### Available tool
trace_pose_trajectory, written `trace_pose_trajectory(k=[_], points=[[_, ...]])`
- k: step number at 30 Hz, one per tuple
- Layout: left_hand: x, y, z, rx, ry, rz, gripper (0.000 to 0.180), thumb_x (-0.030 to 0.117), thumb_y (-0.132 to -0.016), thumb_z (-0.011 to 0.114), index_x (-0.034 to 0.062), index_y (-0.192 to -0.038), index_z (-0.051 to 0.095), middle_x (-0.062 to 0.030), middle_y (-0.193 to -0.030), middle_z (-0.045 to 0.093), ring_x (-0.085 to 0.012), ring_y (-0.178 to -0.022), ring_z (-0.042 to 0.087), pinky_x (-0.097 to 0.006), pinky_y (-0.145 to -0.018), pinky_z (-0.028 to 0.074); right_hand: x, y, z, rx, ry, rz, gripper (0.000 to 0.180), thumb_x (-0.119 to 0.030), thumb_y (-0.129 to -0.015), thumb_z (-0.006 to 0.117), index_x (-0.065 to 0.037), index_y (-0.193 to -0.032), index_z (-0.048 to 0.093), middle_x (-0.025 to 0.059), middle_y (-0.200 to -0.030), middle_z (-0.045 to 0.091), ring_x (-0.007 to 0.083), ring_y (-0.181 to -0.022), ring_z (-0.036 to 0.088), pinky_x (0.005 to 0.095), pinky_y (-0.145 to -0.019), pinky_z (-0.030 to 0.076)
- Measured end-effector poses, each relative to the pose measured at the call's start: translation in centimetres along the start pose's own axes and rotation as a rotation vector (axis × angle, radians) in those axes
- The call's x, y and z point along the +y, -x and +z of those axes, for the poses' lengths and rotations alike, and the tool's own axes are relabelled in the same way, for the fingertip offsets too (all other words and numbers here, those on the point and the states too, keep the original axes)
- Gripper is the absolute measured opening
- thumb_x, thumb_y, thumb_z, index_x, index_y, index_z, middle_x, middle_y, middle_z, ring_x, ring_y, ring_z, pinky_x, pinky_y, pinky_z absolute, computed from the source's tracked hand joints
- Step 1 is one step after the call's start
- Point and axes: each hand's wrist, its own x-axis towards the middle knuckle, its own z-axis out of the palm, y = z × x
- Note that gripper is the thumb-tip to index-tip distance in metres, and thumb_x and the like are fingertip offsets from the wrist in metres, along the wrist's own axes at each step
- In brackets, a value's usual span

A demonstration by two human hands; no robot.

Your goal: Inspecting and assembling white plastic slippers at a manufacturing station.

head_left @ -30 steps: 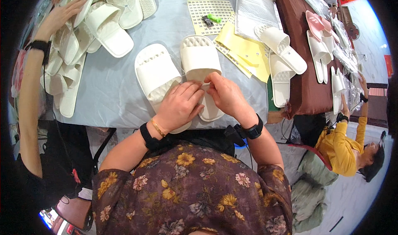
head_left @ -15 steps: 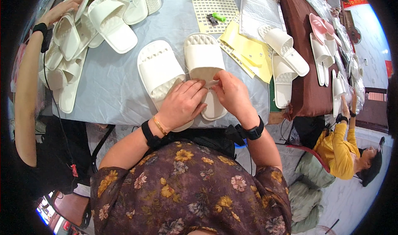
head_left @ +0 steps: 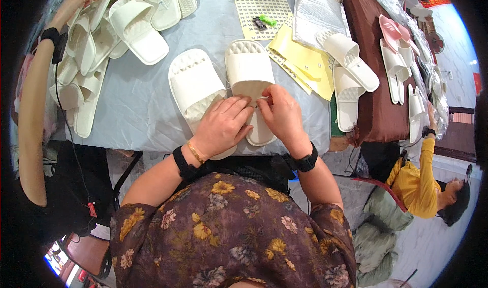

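Observation:
Two white slippers lie side by side in front of me, toes away: a left slipper (head_left: 197, 82) and a right slipper (head_left: 249, 72). My left hand (head_left: 223, 121) rests across the heel part of the left one, fingers laid out and reaching onto the right one's footbed. Over that same footbed, just behind the strap, my right hand (head_left: 282, 114) has its fingers curled in and its thumb down on the sole. What its fingertips hold, if anything, is too small to make out. A small dark mark on the insole shows between my hands.
White slippers (head_left: 137, 31) pile up at the left, where another person's hand (head_left: 76, 6) reaches in. Sticker sheets (head_left: 249, 8), yellow paper (head_left: 302, 64) and a bright green item (head_left: 267, 20) lie ahead. More white slippers (head_left: 348, 105) sit right; a person in yellow works beyond.
My right hand has shifted slightly, its thumb now lower on the footbed; my left hand stays put. The left person's hand moved slightly, and the person in yellow stretched an arm farther out.

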Motion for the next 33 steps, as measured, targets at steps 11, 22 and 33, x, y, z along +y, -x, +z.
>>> trace_pose_trajectory(k=[11,22,33], points=[[0.0,0.7,-1.7,0.110,0.047,0.021,0.028,0.011,-0.078,0.075,0.0045,-0.105,0.068,-0.0122,-0.116,0.065,-0.0317,-0.113,0.060,-0.042,-0.093,0.048,2.0,1.3,-0.4,0.110,-0.052,0.162,0.018,-0.013,-0.087,0.068,-0.005,-0.101,0.060,0.0142,-0.088,0.065,0.0312,-0.077,0.066,0.0427,-0.067,0.052],[1.3,1.7,-1.9,0.140,-0.092,-0.319,0.043,0.027,-0.085,0.072,0.0063,-0.122,0.066,-0.0209,-0.125,0.058,-0.0396,-0.119,0.050,-0.049,-0.102,0.039,2.2,1.7,-0.8,0.076,-0.139,0.150,0.032,-0.017,-0.087,0.071,-0.007,-0.117,0.064,0.0128,-0.094,0.063,0.0305,-0.080,0.064,0.0411,-0.070,0.052],[-0.7,-2.2,-0.3,0.160,-0.087,-0.381,0.069,0.036,-0.082,0.074,-0.0026,-0.135,0.052,-0.0221,-0.108,0.056,-0.0405,-0.109,0.051,-0.049,-0.096,0.039,1.9,2.2,-0.1,0.076,-0.283,0.108,0.029,-0.013,-0.084,0.073,-0.007,-0.112,0.069,0.0115,-0.090,0.062,0.0257,-0.075,0.064,0.0362,-0.067,0.052]])
